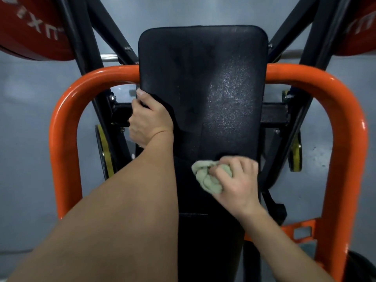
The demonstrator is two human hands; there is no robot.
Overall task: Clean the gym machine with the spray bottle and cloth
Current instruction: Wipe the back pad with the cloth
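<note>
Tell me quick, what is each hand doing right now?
Left hand: closed, gripping the left edge of the black pad.
Right hand: closed, holding a bunched green cloth against the pad.

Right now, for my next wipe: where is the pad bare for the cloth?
Crowded: pad's left edge, gripped by the left hand; lower right, under right hand and cloth. Bare: the upper and middle face above them.
</note>
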